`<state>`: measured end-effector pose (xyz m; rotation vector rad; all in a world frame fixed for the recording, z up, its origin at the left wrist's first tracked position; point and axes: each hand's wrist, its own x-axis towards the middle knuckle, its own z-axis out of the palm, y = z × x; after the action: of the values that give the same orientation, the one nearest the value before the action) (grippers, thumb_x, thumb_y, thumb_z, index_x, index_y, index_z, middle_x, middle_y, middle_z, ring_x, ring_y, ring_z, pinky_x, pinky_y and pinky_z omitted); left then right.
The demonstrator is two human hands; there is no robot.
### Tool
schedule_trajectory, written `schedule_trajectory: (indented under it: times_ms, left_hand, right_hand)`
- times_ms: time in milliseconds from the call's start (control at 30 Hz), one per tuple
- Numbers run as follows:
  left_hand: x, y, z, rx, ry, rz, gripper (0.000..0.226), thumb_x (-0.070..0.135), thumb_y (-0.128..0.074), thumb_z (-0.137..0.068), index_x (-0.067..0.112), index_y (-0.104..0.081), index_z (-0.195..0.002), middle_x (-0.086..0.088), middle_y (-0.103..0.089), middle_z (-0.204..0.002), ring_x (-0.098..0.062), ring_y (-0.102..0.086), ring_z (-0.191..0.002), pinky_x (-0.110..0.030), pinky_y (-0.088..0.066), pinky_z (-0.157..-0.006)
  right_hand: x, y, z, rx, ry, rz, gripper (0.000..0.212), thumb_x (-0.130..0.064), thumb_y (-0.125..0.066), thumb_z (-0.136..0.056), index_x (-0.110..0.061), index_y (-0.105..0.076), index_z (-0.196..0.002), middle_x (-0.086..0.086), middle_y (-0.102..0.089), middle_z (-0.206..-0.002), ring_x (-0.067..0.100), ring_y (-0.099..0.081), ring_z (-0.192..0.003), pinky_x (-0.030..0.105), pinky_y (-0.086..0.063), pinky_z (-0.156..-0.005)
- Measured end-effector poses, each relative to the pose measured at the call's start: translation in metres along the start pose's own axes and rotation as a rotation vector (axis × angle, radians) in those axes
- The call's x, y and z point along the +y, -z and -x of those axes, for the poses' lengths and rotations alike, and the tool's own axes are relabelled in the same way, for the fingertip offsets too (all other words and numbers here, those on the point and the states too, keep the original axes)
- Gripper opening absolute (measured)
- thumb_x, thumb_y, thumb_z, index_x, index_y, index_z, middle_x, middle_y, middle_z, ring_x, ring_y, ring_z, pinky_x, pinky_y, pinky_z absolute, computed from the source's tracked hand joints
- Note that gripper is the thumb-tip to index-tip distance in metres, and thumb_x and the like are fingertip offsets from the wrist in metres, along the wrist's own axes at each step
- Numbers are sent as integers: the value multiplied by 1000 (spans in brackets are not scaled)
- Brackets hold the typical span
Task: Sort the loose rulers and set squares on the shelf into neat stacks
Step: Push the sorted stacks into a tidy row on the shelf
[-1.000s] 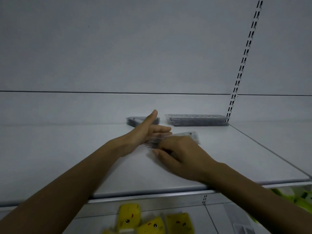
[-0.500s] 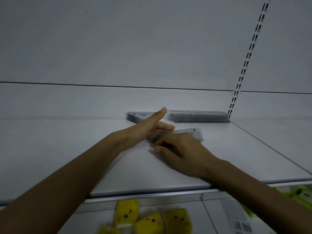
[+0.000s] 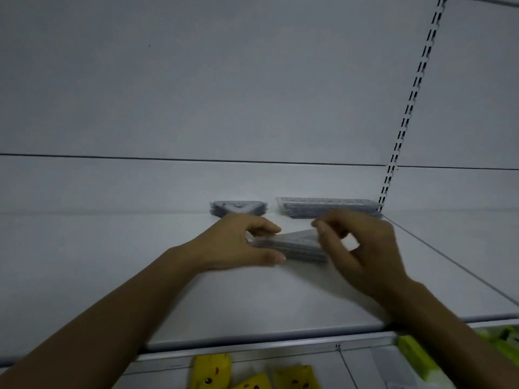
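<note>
Left hand [image 3: 238, 242], fingers clasping a set-square stack [image 3: 292, 245] on the shelf [image 3: 252, 304]; right hand [image 3: 362, 248], fingers pinching its other end

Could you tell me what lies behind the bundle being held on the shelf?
Behind the bundle, at the back of the shelf: a set square stack left, a ruler stack right. The right hand hides some of the latter.
</note>
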<state>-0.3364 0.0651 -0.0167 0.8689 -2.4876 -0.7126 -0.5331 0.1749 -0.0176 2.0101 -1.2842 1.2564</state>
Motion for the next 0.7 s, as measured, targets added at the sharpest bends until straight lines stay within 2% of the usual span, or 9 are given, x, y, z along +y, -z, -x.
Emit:
schedule_trajectory:
  times_ms: [100,200,233,300,400,500,600,700]
  left_hand:
    - [-3,-1,-1,22,-42,-33,51,52,-78,-65,42,-62,-112,19,-64,-98,9,-56,-91,-11,-43,-71]
    - [0,-3,-5,71,-77,-34,45,52,-75,-68,43,-62,-110,21,-65,-101,13,-56,-94,-6,-42,-72]
    - [2,-4,-6,86,-94,-4,43,50,-75,-70,41,-62,-110,21,-65,-101,15,-55,-95,-3,-42,-72]
    - [4,-7,-7,97,-131,44,35,42,-74,-74,37,-64,-107,20,-66,-100,13,-57,-94,-2,-41,-71]
    - [3,-10,-8,100,-166,24,24,36,-73,-78,37,-66,-101,17,-69,-101,6,-60,-95,-5,-41,-73]
    - [3,-10,-8,113,-159,48,19,32,-73,-78,40,-64,-92,18,-68,-101,7,-60,-94,-2,-41,-74]
    - [2,-9,-8,107,-166,61,17,31,-74,-77,39,-64,-89,17,-69,-101,5,-61,-95,-3,-42,-78]
    - [2,-10,-7,102,-155,84,15,35,-71,-79,34,-66,-93,15,-69,-101,6,-62,-95,-5,-44,-81]
  right_hand:
    - [25,26,-11,6,-166,152,50,-42,-33,-94,-15,-60,-62,-2,-60,-54,19,-57,-49,33,-47,-51]
    - [45,29,-11,-127,-286,258,68,-57,-17,-91,-19,-59,-52,-12,-50,-45,5,-49,-46,23,-34,-51]
    - [48,26,-6,-149,-297,261,70,-58,-17,-90,-18,-59,-51,-15,-45,-43,0,-45,-45,21,-30,-51]
    - [51,17,6,-157,-314,215,70,-58,-19,-90,-18,-60,-50,-16,-43,-41,1,-44,-42,18,-27,-50]
    - [48,11,11,-170,-340,131,70,-60,-19,-89,-19,-62,-51,-14,-48,-45,3,-51,-49,16,-28,-51]
    - [43,7,11,-289,-335,117,73,-66,-14,-85,-21,-64,-56,-13,-55,-56,-1,-50,-55,17,-28,-54]
    - [45,6,13,-277,-338,43,68,-66,-16,-85,-27,-66,-60,-10,-63,-63,-1,-53,-60,19,-32,-57]
    - [50,7,13,-276,-408,15,74,-71,-18,-86,-25,-68,-57,-10,-62,-60,1,-53,-57,23,-32,-57]
